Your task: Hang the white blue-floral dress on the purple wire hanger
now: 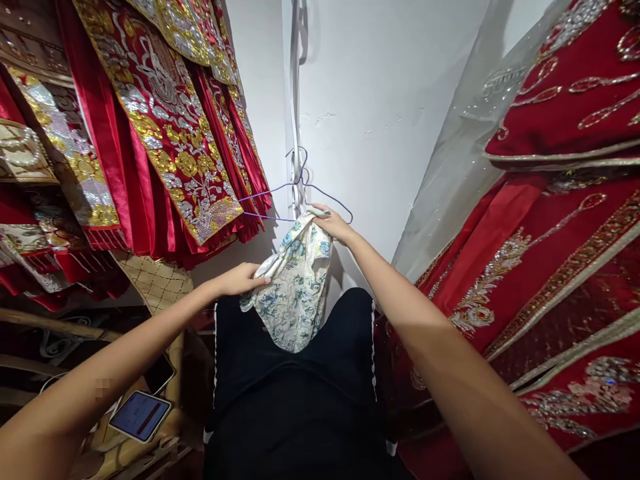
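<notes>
A floral garment (295, 293), white with blue and green flowers, hangs bunched between my two hands above my lap. My left hand (246, 279) is closed on its left edge, the thumb lying on top of the cloth. Higher up, my right hand (334, 222) grips the garment's upper right edge, near a pale rim that looks like a collar or neckline. Just behind the cloth is a purple wire hanger (273, 192), its hook beside a white upright pole (294, 100). Folds hide some of my fingertips.
Red embroidered garments (175, 127) hang close on the left. On the right are red beaded garments (500, 267) and a sheer grey fabric (450, 160). A phone (141, 416) with its screen lit lies at the lower left on a bamboo seat (117, 457). A white wall (370, 87) stands ahead.
</notes>
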{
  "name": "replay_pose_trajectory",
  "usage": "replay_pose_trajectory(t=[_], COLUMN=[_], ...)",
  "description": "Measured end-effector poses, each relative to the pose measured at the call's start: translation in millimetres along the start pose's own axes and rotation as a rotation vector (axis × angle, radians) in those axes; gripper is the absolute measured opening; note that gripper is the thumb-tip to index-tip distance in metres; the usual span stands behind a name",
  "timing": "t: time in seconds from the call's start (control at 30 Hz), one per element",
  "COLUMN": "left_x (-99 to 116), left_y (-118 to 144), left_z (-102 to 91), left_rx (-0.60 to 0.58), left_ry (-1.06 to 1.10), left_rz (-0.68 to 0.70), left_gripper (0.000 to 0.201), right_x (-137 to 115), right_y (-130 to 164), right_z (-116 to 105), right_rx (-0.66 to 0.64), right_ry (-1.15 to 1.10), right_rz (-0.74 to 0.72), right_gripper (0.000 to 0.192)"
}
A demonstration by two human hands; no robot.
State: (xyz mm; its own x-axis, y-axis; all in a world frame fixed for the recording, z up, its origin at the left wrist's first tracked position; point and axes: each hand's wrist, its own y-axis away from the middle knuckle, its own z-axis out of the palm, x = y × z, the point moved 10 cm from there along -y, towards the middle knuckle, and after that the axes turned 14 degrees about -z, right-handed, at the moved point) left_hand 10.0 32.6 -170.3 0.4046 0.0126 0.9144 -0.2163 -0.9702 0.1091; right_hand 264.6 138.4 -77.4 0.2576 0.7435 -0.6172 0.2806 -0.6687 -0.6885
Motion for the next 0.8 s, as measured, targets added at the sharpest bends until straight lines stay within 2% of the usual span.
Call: replay_pose_trajectory(t=[0.1, 0.17, 0.23, 0.37, 0.43, 0.53, 0.6, 0.7, 0.8], left_x=[-4, -1, 9, 39, 54, 77, 93, 112, 117], left_y=[-11, -16, -22, -43, -56, -69, -68, -56, -43], left_z=[-45.6, -62.5, -71.1, -70.8, -67.3, -70.1, -74.6, -79.2, -79.1], left_rx=[0.214, 0.260, 0.257, 0.206, 0.190, 0.220, 0.256, 0.321, 0.311], left_ry=[0.005, 0.002, -0.014, -0.191, -0.297, -0.324, -0.392, -0.681, -0.898], left_rz=[-0.019, -0.016, -0.007, -0.024, -0.046, -0.041, 0.009, 0.117, 0.175], left_gripper=[0.031, 0.031, 0.030, 0.027, 0.026, 0.025, 0.022, 0.019, 0.028], right_x=[18, 20, 18, 6, -3, -13, -17, -19, -16], right_y=[5, 12, 18, 20, 18, 16, 17, 19, 21], right_z=[17, 9, -10, -55, -67, -72, -70, -65, -61], right_rx=[-0.101, -0.116, -0.111, -0.109, -0.153, -0.213, -0.223, -0.213, -0.179], right_ry=[0.061, 0.112, 0.180, 0.333, 0.431, 0.506, 0.510, 0.517, 0.531], right_rz=[0.010, -0.007, -0.018, -0.045, -0.079, -0.118, -0.131, -0.158, -0.158], right_gripper=[0.021, 0.011, 0.012, 0.014, 0.016, 0.019, 0.021, 0.022, 0.021])
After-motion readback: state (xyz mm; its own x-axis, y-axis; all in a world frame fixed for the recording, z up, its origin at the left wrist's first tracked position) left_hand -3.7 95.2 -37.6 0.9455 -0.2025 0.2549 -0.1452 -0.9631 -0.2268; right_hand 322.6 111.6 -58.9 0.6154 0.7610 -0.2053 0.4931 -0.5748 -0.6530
